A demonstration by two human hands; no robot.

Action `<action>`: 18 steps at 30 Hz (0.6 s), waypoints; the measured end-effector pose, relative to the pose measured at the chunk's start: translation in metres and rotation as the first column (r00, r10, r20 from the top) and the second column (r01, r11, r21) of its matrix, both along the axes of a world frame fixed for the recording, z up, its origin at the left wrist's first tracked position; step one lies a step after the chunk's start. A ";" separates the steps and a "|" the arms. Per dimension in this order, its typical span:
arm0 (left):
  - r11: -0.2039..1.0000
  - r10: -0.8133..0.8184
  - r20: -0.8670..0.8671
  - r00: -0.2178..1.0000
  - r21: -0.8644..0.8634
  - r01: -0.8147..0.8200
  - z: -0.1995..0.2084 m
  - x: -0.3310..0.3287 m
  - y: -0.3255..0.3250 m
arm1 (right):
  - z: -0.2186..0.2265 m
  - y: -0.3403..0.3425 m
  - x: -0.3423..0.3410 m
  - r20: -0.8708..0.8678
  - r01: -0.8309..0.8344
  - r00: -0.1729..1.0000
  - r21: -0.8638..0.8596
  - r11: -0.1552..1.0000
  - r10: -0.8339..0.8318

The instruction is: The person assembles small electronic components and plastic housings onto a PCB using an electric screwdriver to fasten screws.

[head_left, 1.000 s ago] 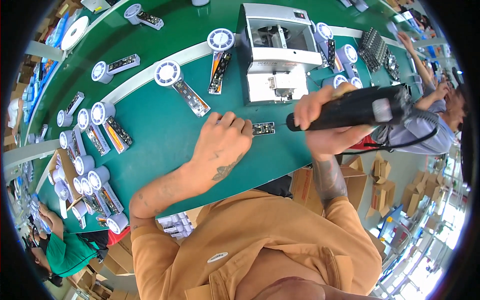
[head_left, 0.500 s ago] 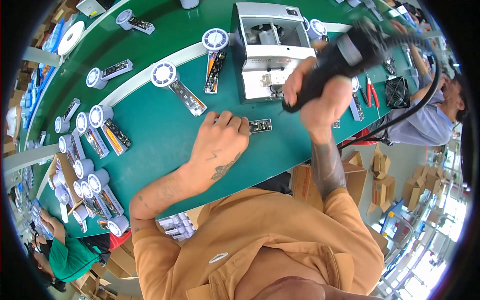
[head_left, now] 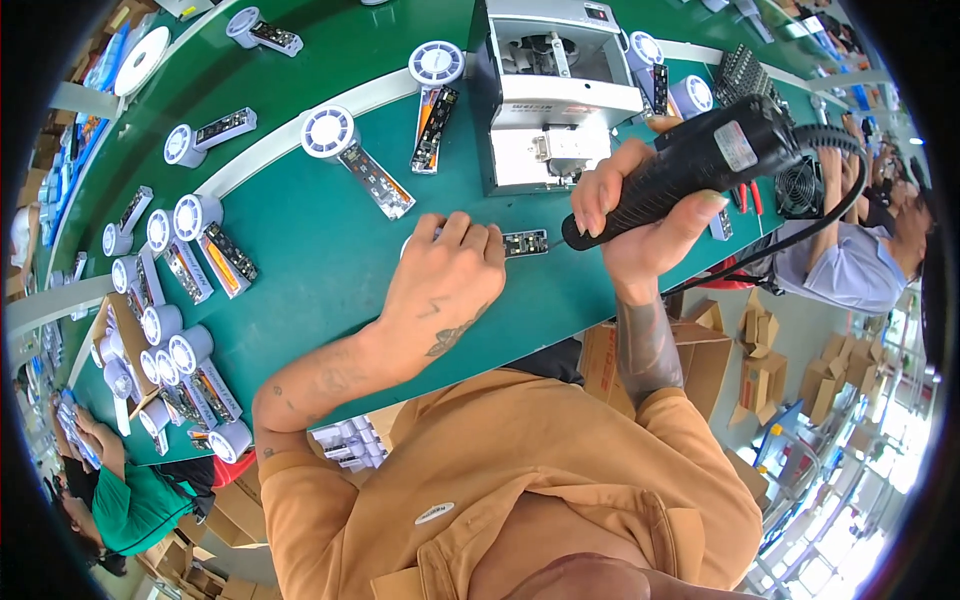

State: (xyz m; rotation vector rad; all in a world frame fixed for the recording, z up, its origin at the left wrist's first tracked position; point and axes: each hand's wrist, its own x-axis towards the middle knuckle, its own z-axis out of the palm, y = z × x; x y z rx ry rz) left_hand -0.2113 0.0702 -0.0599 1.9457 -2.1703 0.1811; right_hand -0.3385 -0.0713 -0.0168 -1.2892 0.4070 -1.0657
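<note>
My left hand (head_left: pixel 450 270) is closed over a small handheld fan (head_left: pixel 526 243) lying on the green table. Most of the fan is hidden under the fingers; its open handle end, with a circuit board showing, sticks out to the right. In my right hand (head_left: pixel 645 235) is a black electric screwdriver (head_left: pixel 690 165), gripped around its body and tilted, with its cable running off to the right. The screwdriver's thin bit points left, close by the exposed end of the board. Whether it touches a screw is too small to tell.
A white screw feeder (head_left: pixel 555 100) stands beyond my hands. Open fans with circuit boards lie around, including one fan (head_left: pixel 375 180) ahead. More crowd the left beside a cardboard tray (head_left: pixel 125 345). Red-handled pliers (head_left: pixel 756 198) and a black cooling fan (head_left: pixel 797 185) are at right. Co-workers sit either side.
My right hand has brought the screwdriver lower and steadied it, its bit now beside the board's right end. My left hand keeps holding the fan in nearly the same place.
</note>
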 end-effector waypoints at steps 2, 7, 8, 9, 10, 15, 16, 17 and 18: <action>1.000 -0.001 0.012 1.000 0.000 0.001 0.000 -0.001 0.000 | -0.002 0.001 -0.001 0.022 -0.013 1.000 0.006 1.000 0.013; 1.000 0.002 0.085 0.996 -0.014 -0.001 -0.001 -0.005 0.001 | -0.017 0.006 -0.006 0.048 -0.140 0.988 -0.077 0.987 0.144; 1.000 0.004 0.084 0.996 -0.014 -0.003 -0.001 -0.006 0.001 | -0.017 0.012 -0.008 0.020 -0.130 0.991 -0.129 0.983 0.133; 0.999 0.008 0.115 0.993 -0.037 -0.004 -0.002 -0.007 0.001 | -0.020 0.012 -0.009 0.021 -0.131 0.991 -0.130 0.983 0.134; 0.998 0.013 0.146 0.989 -0.061 -0.004 -0.001 -0.008 0.001 | -0.024 0.011 -0.012 0.108 -0.189 0.973 -0.136 0.973 0.204; 0.999 -0.033 -0.015 0.999 -0.008 0.033 0.005 0.004 0.000 | -0.015 0.007 -0.017 0.268 -0.261 0.914 -0.191 0.946 0.306; 0.997 -0.077 -0.183 0.980 -0.042 0.071 0.009 0.010 -0.003 | -0.010 0.010 -0.019 0.376 -0.292 0.873 -0.111 0.950 0.312; 0.996 -0.081 -0.185 0.979 -0.053 0.072 0.020 0.008 -0.008 | -0.005 0.010 -0.023 0.473 -0.333 0.825 -0.034 0.942 0.308; 0.986 -0.126 -0.493 0.861 -0.158 0.054 0.038 0.003 -0.009 | 0.001 0.012 -0.029 0.505 -0.377 0.803 0.022 0.926 0.316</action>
